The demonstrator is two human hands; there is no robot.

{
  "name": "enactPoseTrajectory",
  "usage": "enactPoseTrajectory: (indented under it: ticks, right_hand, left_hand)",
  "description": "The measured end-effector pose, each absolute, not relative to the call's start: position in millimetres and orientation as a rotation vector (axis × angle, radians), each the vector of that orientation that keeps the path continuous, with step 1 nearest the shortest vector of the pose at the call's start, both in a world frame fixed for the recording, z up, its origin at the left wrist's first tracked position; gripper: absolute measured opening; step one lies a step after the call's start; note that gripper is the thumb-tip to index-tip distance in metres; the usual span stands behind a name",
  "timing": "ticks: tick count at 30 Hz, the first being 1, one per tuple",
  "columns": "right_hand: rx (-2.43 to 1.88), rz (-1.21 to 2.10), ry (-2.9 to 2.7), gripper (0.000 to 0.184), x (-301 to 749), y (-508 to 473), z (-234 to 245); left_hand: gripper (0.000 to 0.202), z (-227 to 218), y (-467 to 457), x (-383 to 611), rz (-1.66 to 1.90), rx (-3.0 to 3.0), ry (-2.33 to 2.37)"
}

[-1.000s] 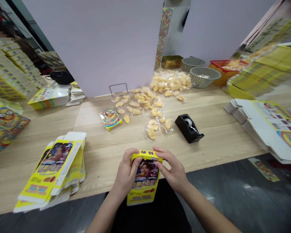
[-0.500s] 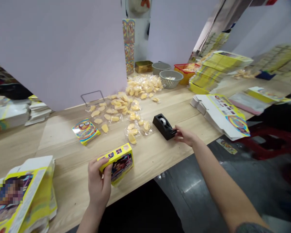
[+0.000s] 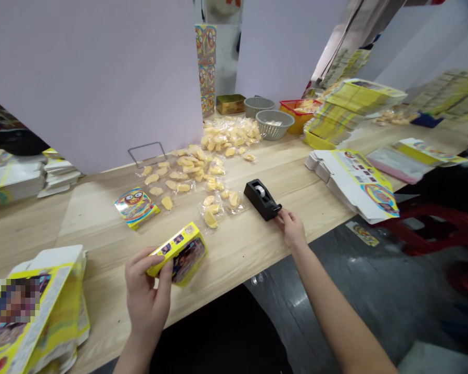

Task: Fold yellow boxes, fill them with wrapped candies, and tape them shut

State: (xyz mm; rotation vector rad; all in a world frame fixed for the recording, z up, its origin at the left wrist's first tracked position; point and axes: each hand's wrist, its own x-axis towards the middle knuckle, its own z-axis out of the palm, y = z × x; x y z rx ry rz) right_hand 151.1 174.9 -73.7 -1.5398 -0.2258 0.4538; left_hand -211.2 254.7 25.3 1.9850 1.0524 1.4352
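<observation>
My left hand [image 3: 148, 291] grips a small yellow cardboard box [image 3: 181, 254] by its near-left end, thumb in front and fingers behind. The box is tilted, with pictures on its top edge and side. My right hand [image 3: 292, 228] has its fingers closed at the cutter end of a black tape dispenser [image 3: 262, 198], which rests on the table. A roll of clear tape [image 3: 259, 191] sits in the dispenser. Whatever lies between those fingertips is too small to make out. A second yellow box [image 3: 135, 206] lies flat behind the left hand, with a cartoon face with glasses on top.
Wrapped yellow pieces [image 3: 195, 166] are scattered across the wooden table [image 3: 226, 270]. Flattened cartons lie in a left stack [image 3: 35, 306] and a right stack [image 3: 354, 182]. Grey baskets [image 3: 275, 124], a red-rimmed bin [image 3: 296, 119] and a tall carton stack [image 3: 351, 111] stand at the back.
My left hand has moved left and slightly down with the box, which is tilted more. The right hand has shifted slightly left and down at the dispenser's end, its fingers drawn together.
</observation>
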Motion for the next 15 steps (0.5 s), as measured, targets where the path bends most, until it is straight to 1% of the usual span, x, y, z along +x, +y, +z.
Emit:
enactPoseTrajectory:
  ticks: [3, 5, 7, 9, 12, 13, 15]
  right_hand:
    - [-1.558, 0.339, -0.214, 0.032, 128, 175, -70]
    - [-1.545, 0.336, -0.246, 0.030, 100, 176, -55]
    - [-1.495, 0.417, -0.372, 0.026, 60, 178, -32]
    - [-1.390, 0.569, -0.635, 0.024, 16, 182, -3]
    - [-1.213, 0.846, -0.814, 0.044, -41, 193, 34]
    - [-1.172, 0.896, -0.827, 0.049, -54, 197, 41]
    - [-1.134, 0.933, -0.826, 0.054, -70, 205, 48]
  left_hand:
    - [0.020, 42, 252, -210, 1.546, 2.069, 1.086]
    - [0.020, 45, 251, -210, 1.523, 2.217, 1.103]
    - [0.022, 41, 252, -210, 1.448, 2.346, 1.092]
    - [0.025, 35, 253, -210, 1.409, 2.395, 1.076]
    - [0.027, 28, 251, -207, 1.403, 2.404, 1.088]
    - [0.027, 27, 250, -206, 1.413, 2.403, 1.084]
    - [0.029, 27, 249, -205, 1.448, 2.398, 1.047]
